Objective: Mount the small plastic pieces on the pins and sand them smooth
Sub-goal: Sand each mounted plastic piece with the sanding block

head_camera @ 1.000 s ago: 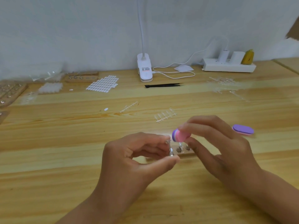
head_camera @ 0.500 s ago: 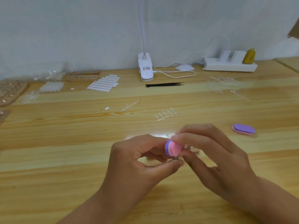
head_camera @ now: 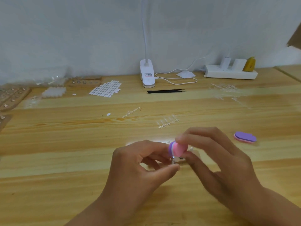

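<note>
Pink-and-purple sanding block point(head_camera: 177, 150) pinched in the right hand point(head_camera: 219, 162) over mid-table, its lower edge against a small metal pin point(head_camera: 173, 161) gripped between left hand point(head_camera: 136, 167) thumb and fingers, spare block point(head_camera: 245, 137) at 2 o'clock, black tweezers point(head_camera: 165, 91) at 12 o'clock, wooden table point(head_camera: 65, 160).

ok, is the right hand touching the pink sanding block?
Touching. The head view shows the right hand pinching the pink sanding block between fingertips and thumb, with no gap.

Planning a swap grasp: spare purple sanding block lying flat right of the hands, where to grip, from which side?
I'd pinch the spare sanding block across its two long edges, from above: it lies flat, purple face up, a narrow oval. The right hand is nearer.
</note>
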The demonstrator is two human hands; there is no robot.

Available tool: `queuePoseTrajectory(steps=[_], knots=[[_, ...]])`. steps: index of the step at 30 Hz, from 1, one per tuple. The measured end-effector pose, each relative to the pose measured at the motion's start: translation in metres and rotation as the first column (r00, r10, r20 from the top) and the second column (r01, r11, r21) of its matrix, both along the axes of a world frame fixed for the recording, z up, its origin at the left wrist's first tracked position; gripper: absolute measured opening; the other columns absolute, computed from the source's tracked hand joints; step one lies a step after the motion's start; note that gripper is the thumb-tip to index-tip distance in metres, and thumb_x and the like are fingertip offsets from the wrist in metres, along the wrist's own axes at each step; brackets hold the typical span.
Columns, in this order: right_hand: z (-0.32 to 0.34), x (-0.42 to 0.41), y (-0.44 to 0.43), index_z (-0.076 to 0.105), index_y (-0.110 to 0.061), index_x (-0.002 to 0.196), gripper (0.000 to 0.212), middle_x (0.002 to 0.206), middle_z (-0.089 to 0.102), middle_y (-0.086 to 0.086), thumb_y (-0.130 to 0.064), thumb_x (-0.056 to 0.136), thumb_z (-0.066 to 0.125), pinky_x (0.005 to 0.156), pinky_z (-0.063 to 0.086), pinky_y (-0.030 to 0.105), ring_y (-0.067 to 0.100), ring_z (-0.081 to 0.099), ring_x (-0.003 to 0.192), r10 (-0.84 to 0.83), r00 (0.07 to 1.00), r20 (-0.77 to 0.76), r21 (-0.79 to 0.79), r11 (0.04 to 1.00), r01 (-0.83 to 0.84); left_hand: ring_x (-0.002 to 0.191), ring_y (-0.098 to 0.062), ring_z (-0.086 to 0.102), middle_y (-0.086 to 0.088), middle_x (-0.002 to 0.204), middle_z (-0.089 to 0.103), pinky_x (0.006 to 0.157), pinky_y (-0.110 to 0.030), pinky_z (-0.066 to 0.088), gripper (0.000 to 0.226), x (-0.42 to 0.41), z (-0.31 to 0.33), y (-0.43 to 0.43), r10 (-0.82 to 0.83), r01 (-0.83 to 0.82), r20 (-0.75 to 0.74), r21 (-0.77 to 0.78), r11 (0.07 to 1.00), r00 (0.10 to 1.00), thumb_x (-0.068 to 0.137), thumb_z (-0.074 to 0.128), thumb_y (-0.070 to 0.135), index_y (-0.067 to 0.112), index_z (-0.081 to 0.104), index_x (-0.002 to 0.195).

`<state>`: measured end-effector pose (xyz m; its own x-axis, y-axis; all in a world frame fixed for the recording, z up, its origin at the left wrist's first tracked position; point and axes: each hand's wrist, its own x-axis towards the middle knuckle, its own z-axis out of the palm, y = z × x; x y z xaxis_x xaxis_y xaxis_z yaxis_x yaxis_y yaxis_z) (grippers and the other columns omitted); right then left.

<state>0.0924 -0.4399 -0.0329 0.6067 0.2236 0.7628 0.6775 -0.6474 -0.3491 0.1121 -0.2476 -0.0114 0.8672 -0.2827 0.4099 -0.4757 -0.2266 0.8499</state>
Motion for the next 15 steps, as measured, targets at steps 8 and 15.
queuePoseTrajectory(steps=[8,15], knots=[[-0.001,0.006,-0.009,0.066,-0.015,0.119,0.024,0.114,0.063,0.000,-0.009,0.097,0.060,0.093,0.047,0.023,0.015,0.062,0.107,-0.028,1.000,0.012,-0.027,0.999,0.028,0.065,-0.004,0.070,0.015,0.074,0.072,0.060,-0.012,0.052,0.030,0.000,0.001,0.001,0.020,-0.020,0.031,0.002,1.000,0.999,0.058,0.087,0.016,0.029,0.077,0.084],[-0.002,0.009,-0.012,0.069,-0.011,0.114,0.022,0.110,0.062,-0.001,-0.010,0.095,0.058,0.095,0.045,0.019,0.018,0.062,0.102,-0.119,0.993,-0.007,-0.079,0.990,0.118,0.066,-0.004,0.070,0.014,0.076,0.073,0.061,-0.011,0.052,0.030,0.000,0.004,0.004,0.029,-0.030,0.076,0.001,1.000,0.997,0.059,0.087,0.015,0.022,0.078,0.087]])
